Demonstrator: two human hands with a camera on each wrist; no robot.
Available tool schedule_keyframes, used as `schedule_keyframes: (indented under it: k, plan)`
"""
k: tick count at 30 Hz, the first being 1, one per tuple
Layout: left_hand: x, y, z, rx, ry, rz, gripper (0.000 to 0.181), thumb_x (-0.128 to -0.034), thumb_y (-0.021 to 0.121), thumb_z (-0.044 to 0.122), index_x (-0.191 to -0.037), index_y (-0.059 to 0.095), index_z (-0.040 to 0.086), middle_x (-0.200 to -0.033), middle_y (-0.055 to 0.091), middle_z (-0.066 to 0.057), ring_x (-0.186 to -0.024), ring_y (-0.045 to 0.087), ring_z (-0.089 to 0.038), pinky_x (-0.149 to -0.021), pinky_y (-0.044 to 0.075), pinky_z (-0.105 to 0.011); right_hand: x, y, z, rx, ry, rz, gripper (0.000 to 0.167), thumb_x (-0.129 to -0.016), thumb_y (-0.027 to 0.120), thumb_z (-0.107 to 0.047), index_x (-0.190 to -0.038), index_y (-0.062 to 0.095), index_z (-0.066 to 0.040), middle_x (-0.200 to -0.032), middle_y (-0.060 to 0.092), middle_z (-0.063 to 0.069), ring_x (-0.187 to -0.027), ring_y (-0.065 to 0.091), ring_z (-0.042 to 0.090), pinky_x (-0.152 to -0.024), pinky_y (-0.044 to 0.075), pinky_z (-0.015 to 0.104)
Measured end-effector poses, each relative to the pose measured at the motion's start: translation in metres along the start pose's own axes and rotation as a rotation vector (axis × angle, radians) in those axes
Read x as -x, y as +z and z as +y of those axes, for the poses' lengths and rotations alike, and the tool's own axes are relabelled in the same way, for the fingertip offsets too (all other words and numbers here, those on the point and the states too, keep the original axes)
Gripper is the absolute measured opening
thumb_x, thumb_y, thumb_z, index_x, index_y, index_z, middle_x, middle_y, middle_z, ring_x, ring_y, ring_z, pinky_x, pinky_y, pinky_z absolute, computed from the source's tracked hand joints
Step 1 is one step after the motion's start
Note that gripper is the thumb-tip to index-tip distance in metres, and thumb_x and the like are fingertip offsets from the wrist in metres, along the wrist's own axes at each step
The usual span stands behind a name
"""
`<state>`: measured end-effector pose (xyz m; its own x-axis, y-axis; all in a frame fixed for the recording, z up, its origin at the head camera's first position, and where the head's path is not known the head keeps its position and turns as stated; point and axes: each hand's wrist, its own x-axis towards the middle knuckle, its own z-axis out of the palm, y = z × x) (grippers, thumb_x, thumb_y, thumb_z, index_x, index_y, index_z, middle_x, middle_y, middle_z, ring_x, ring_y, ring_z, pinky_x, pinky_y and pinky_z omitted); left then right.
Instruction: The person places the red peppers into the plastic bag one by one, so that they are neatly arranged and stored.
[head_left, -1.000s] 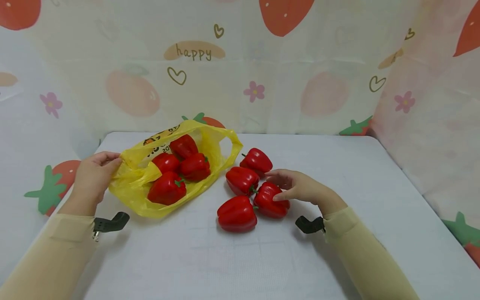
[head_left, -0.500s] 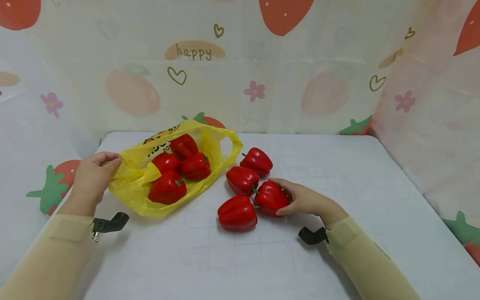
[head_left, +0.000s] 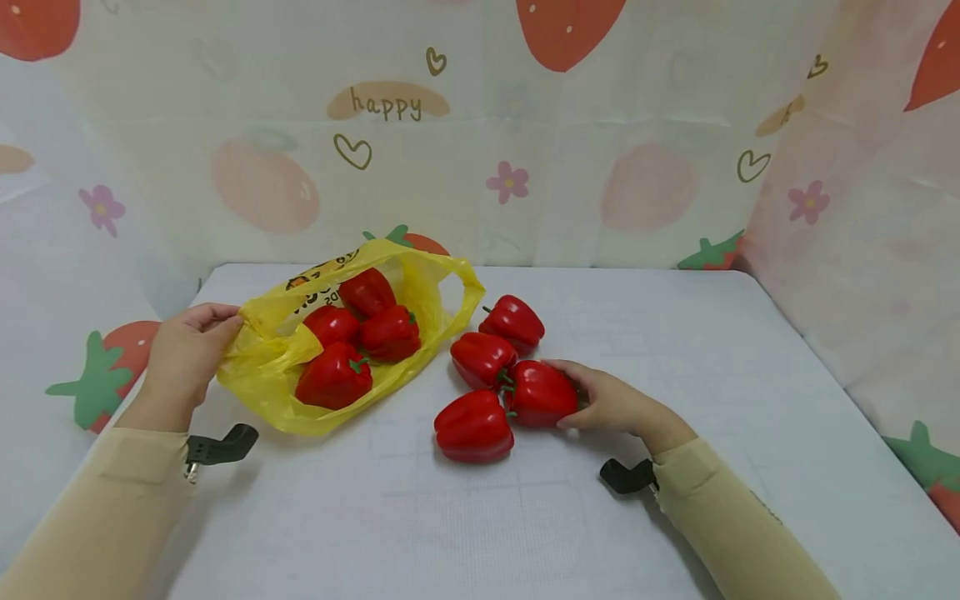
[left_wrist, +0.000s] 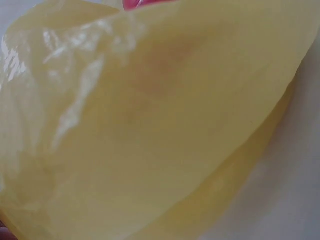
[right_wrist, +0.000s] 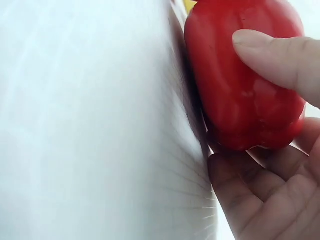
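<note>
My left hand (head_left: 187, 346) pinches the left edge of a yellow plastic bag (head_left: 262, 392), whose mouth gapes toward me. Inside the bag lie several red bell peppers, one at the front (head_left: 334, 377). In the left wrist view the bag's film (left_wrist: 150, 125) fills most of the picture. On the table, my right hand (head_left: 618, 404) grips a red bell pepper (head_left: 536, 393) from its right side. The right wrist view shows the thumb (right_wrist: 270, 55) on this pepper's side and the fingers curled at its blunt end.
Three more red bell peppers lie left of and behind the gripped one: a front one (head_left: 474, 427), a middle one (head_left: 483, 360) and a back one (head_left: 513, 323). The white table (head_left: 480, 533) ends at a patterned cloth backdrop (head_left: 570, 108).
My right hand has come down onto the nearest pepper and closed round it. That pepper has turned, its stem now pointing left. The left hand and bag stay put.
</note>
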<state>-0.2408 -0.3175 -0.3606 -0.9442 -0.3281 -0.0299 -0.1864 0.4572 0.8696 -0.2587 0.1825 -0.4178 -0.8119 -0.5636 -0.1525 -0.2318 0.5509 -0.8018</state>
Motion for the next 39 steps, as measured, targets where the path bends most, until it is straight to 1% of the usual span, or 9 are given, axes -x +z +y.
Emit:
schedule_keyframes:
  k: [3,7,13,18,24,29,34,37,39]
  plan:
    - [0.000,0.000,0.001,-0.001,-0.006,-0.001,0.043,-0.0926,0.048,0.038,-0.121,0.052,0.005,-0.105,0.053,-0.001,-0.086,0.050,-0.012,-0.065,0.047,-0.009,-0.001,0.000,0.004,-0.022,0.003,0.033,0.070,-0.074,0.076,-0.021,-0.135,0.041,-0.023,-0.127,0.049,0.002,-0.116,0.045,0.022,-0.094,0.042,0.041]
    - [0.001,0.001,0.002,-0.020,-0.023,0.001,0.045,-0.0929,0.047,0.040,-0.123,0.051,0.006,-0.111,0.052,-0.005,-0.090,0.049,-0.015,-0.065,0.046,-0.009,-0.003,0.000,0.008,-0.095,0.018,0.066,0.062,-0.077,0.074,-0.020,-0.132,0.045,-0.021,-0.126,0.051,0.003,-0.116,0.046,0.023,-0.094,0.042,0.041]
    - [0.002,0.002,0.000,-0.044,-0.052,-0.004,0.047,-0.0933,0.045,0.041,-0.126,0.049,0.007,-0.119,0.049,-0.009,-0.096,0.048,-0.020,-0.065,0.045,-0.009,-0.005,0.001,0.012,-0.179,0.068,0.119,0.058,-0.080,0.070,-0.014,-0.132,0.045,-0.018,-0.128,0.050,0.007,-0.117,0.047,0.027,-0.091,0.045,0.040]
    - [0.002,0.002,-0.003,-0.050,-0.070,-0.019,0.047,-0.0935,0.044,0.042,-0.127,0.049,0.009,-0.123,0.048,-0.011,-0.099,0.047,-0.021,-0.066,0.046,-0.009,-0.005,0.003,0.011,-0.231,0.070,0.148,0.057,-0.080,0.069,-0.009,-0.132,0.046,-0.013,-0.128,0.050,0.011,-0.116,0.047,0.030,-0.088,0.047,0.039]
    - [0.002,0.003,-0.003,-0.056,-0.067,-0.019,0.047,-0.0937,0.044,0.041,-0.127,0.049,0.008,-0.123,0.048,-0.011,-0.097,0.048,-0.021,-0.064,0.045,-0.008,-0.003,0.004,0.012,-0.229,0.072,0.171,0.055,-0.078,0.072,-0.017,-0.129,0.050,-0.018,-0.125,0.053,0.008,-0.113,0.050,0.027,-0.087,0.048,0.037]
    - [0.001,0.003,-0.001,-0.070,-0.072,-0.027,0.047,-0.0939,0.043,0.042,-0.128,0.048,0.009,-0.126,0.047,-0.012,-0.099,0.047,-0.022,-0.068,0.047,-0.011,-0.003,0.002,0.015,-0.215,0.066,0.187,0.055,-0.076,0.074,-0.019,-0.127,0.053,-0.021,-0.121,0.055,0.006,-0.109,0.052,0.026,-0.083,0.050,0.035]
    - [-0.002,0.004,-0.001,-0.084,-0.064,-0.028,0.048,-0.0938,0.042,0.043,-0.128,0.048,0.010,-0.127,0.047,-0.013,-0.099,0.047,-0.022,-0.071,0.048,-0.013,-0.001,-0.005,0.016,-0.203,0.065,0.209,0.055,-0.076,0.075,-0.023,-0.126,0.053,-0.023,-0.120,0.055,0.004,-0.108,0.053,0.025,-0.082,0.050,0.035]
    - [-0.003,0.004,0.000,-0.080,-0.052,-0.023,0.048,-0.0937,0.042,0.043,-0.128,0.049,0.009,-0.126,0.047,-0.012,-0.099,0.047,-0.022,-0.068,0.047,-0.011,0.001,-0.011,0.015,-0.218,0.060,0.228,0.056,-0.076,0.075,-0.025,-0.127,0.052,-0.023,-0.121,0.055,0.005,-0.108,0.052,0.026,-0.083,0.049,0.036]
    - [-0.003,0.004,0.001,-0.078,-0.042,-0.017,0.048,-0.0939,0.043,0.042,-0.127,0.049,0.009,-0.125,0.048,-0.012,-0.098,0.048,-0.021,-0.066,0.046,-0.009,0.002,-0.015,0.015,-0.233,0.041,0.241,0.056,-0.077,0.074,-0.025,-0.128,0.051,-0.021,-0.122,0.054,0.007,-0.108,0.052,0.027,-0.084,0.049,0.037]
